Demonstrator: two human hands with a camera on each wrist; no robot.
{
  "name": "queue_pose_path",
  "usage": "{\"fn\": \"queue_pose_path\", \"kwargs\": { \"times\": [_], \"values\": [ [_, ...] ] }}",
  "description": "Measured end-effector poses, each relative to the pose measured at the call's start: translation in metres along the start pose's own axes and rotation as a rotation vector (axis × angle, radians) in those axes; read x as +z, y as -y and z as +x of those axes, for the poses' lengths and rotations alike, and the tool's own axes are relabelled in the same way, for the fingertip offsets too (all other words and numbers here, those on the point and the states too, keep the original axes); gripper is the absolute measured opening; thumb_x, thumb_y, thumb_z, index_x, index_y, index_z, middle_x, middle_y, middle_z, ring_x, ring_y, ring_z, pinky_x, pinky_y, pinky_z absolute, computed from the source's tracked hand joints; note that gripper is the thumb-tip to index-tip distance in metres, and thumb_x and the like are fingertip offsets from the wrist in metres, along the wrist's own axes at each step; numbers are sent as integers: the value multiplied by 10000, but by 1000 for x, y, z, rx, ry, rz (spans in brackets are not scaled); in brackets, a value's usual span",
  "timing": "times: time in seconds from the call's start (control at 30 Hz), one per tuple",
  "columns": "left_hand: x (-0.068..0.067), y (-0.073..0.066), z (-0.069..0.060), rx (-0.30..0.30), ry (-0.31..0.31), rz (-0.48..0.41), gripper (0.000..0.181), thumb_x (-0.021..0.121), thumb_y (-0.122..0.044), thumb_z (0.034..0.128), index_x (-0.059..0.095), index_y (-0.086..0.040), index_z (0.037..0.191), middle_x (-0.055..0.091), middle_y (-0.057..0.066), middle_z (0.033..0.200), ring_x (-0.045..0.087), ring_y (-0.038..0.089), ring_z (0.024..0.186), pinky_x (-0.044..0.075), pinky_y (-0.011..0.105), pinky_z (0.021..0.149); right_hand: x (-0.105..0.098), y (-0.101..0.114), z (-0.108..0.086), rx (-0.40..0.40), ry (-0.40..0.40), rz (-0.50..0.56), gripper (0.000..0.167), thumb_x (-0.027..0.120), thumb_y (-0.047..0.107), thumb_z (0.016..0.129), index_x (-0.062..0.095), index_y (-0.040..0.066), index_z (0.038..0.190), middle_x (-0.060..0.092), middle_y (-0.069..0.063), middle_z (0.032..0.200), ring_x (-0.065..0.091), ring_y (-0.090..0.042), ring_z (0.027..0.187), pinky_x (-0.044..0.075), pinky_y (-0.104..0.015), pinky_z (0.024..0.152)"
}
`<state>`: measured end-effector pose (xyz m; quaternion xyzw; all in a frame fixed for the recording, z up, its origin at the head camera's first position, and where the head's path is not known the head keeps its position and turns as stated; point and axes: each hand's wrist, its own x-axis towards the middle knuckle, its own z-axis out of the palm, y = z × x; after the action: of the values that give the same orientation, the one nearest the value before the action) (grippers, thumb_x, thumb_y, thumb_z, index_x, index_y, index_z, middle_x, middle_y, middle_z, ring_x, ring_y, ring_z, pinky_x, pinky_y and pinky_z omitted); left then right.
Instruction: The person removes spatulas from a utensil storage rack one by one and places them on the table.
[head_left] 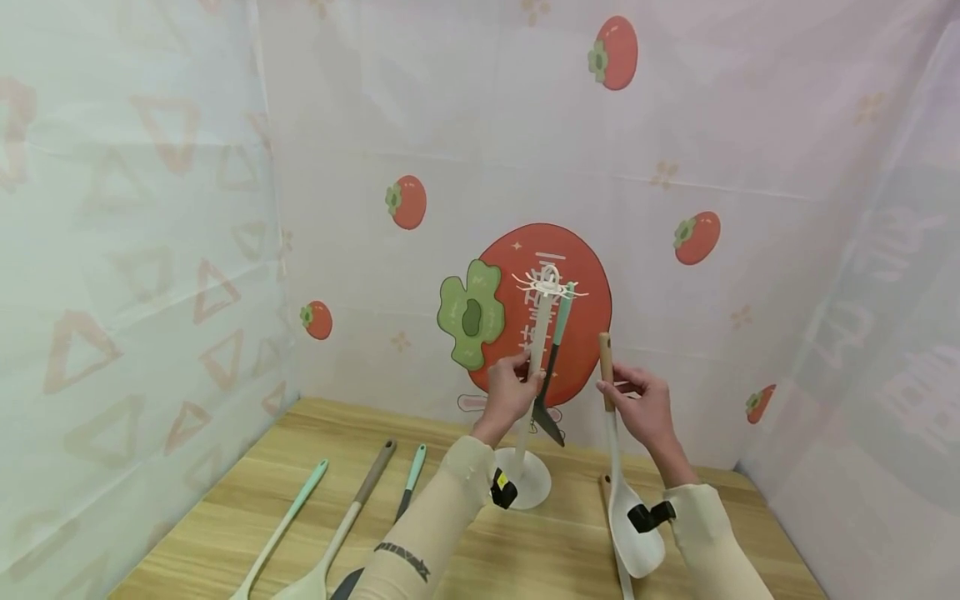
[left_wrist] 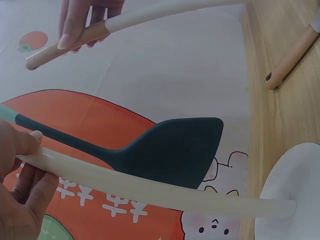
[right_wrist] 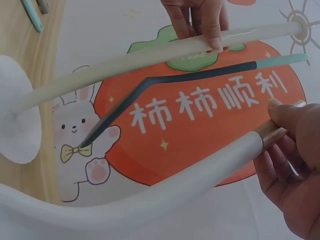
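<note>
My left hand (head_left: 512,392) holds the pole of a white utensil stand (head_left: 538,333), thumb and fingers around its middle. Hooks (head_left: 551,287) ring the top of the stand, and a round white base (head_left: 534,483) rests on the table. From the hooks hangs a dark turner (left_wrist: 170,150) with a mint handle, just beside the pole. To the right, my right hand (head_left: 643,406) pinches the wooden handle of a white spoon (head_left: 636,533). The spoon is raised upright, its bowl down; in the right wrist view its pale shaft (right_wrist: 190,175) crosses the foreground.
On the wooden table (head_left: 570,542), a mint-handled utensil (head_left: 288,517), a beige-handled one (head_left: 352,508) and a dark one with a mint handle (head_left: 415,471) lie at left. Another wooden-handled utensil (left_wrist: 295,55) lies behind the raised spoon. Patterned cloth walls stand around.
</note>
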<state>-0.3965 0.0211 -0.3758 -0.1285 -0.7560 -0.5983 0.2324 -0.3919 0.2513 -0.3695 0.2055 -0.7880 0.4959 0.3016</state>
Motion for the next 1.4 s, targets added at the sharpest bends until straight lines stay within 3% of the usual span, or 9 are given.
{"fn": "queue_pose_path", "kwargs": {
  "times": [0.23, 0.37, 0.67, 1.4],
  "values": [
    [1, 1, 1, 8, -7, 5, 458, 714, -64, 945, 602, -1, 1385, 742, 146, 1045, 714, 196, 933, 610, 304, 793, -13, 10, -11, 47, 5, -67, 343, 789, 1, 862, 707, -109, 1177, 719, -300, 1020, 700, -157, 753, 530, -128, 634],
    [2, 2, 1, 11, -12, 11, 452, 718, -74, 944, 611, 2, 1376, 735, 138, 1026, 704, 190, 921, 606, 284, 775, -21, -11, -14, 68, 25, -123, 370, 797, 74, 878, 710, -71, 1208, 727, -273, 1024, 680, -88, 761, 530, -143, 607],
    [2, 4, -1, 17, -8, 8, 442, 696, -67, 952, 608, 4, 1380, 729, 143, 1017, 695, 190, 915, 606, 274, 756, -33, -24, -24, 112, 63, -216, 381, 796, 115, 886, 710, -70, 1208, 741, -256, 1016, 654, -28, 733, 539, -180, 582],
    [0, 3, -2, 23, -2, -13, 422, 693, -60, 955, 622, 11, 1364, 724, 151, 1013, 691, 204, 905, 611, 295, 757, -63, -38, -44, 310, 197, -269, 409, 771, 91, 899, 666, -142, 1217, 729, -250, 986, 712, -148, 738, 595, -301, 587]
  ]
}}
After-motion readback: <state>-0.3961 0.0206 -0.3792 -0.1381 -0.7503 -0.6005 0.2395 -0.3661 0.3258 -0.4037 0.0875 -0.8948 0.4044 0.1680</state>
